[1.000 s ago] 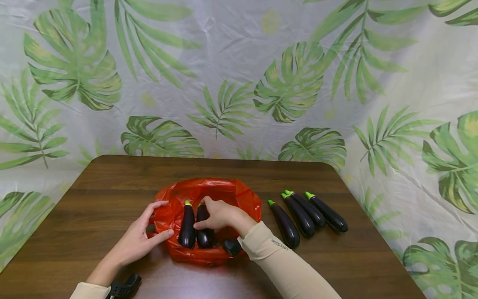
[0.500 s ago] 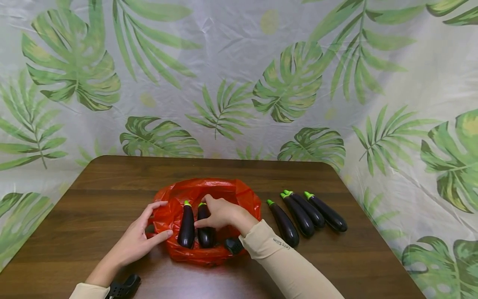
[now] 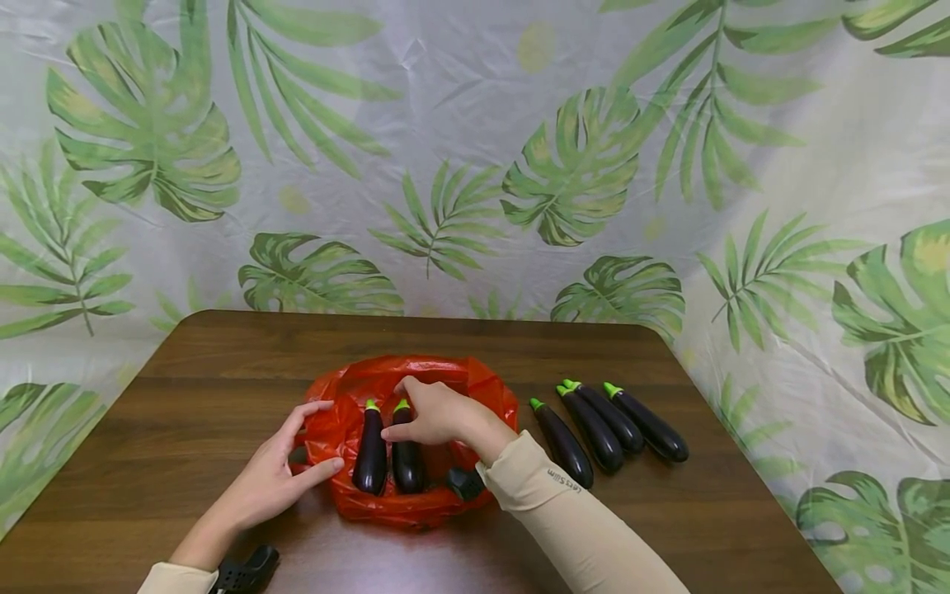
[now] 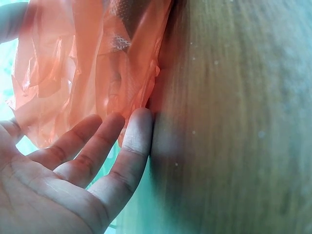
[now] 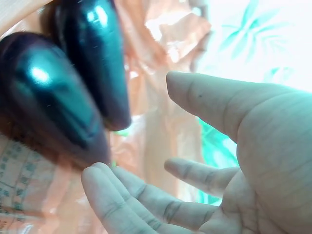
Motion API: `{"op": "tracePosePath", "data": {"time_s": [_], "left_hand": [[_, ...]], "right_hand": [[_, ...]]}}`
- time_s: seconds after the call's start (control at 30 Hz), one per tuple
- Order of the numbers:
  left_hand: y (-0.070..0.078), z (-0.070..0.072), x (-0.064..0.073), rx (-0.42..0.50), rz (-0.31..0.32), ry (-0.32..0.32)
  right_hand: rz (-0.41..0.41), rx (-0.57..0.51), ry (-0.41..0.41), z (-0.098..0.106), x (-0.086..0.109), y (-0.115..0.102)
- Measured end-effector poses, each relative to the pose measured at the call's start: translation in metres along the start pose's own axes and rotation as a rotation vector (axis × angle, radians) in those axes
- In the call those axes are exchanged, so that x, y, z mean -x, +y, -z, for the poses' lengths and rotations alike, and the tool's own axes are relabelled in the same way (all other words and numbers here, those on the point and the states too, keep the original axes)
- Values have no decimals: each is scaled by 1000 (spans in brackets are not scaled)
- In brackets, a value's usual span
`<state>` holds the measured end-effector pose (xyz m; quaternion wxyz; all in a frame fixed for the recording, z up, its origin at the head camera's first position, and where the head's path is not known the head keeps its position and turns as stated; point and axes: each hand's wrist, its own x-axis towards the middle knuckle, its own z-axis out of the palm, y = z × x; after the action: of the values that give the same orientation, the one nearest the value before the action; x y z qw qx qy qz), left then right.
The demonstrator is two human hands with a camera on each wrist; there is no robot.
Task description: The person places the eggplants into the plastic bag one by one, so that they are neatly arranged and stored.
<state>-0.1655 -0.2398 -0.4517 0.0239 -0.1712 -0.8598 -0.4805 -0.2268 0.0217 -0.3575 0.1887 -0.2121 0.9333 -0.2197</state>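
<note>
A red plastic bag (image 3: 416, 510) lies opened on the table, with two dark purple eggplants side by side in it, the left eggplant (image 3: 370, 458) and the right eggplant (image 3: 407, 469). Over the right one's green stem end hovers my right hand (image 3: 449, 418). In the right wrist view its thumb stands well apart from the nearer eggplant (image 5: 53, 97), and the fingertips are close to its narrow end; whether they touch cannot be told. My left hand (image 3: 275, 474) rests with spread, relaxed fingers against the bag's left side; its fingers (image 4: 139, 129) touch the red plastic in the left wrist view.
Several more eggplants (image 3: 591, 429) with green stem ends lie in a slanted group on the wooden table (image 3: 245, 355), right of the bag. A leaf-patterned cloth (image 3: 460, 124) hangs behind the table. Dark wrist devices (image 3: 248, 569) are worn on both wrists.
My right hand has risen slightly off the right eggplant, so more of its neck and green stem end shows. The left hand stays in place.
</note>
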Motion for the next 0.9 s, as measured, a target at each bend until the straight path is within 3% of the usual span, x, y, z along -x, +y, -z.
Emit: {"op": "tracePosePath", "data": {"time_s": [0.3,0.67,0.9], "left_hand": [[0,0,0,-14,-20,4],[0,0,0,10,-22,0],[0,1,0,-15,-32,3]], "right_hand": [[30,20,21,14,7,-14],[60,-57,28,36,19,-19],[94,-42,48,50,26,-17]]}}
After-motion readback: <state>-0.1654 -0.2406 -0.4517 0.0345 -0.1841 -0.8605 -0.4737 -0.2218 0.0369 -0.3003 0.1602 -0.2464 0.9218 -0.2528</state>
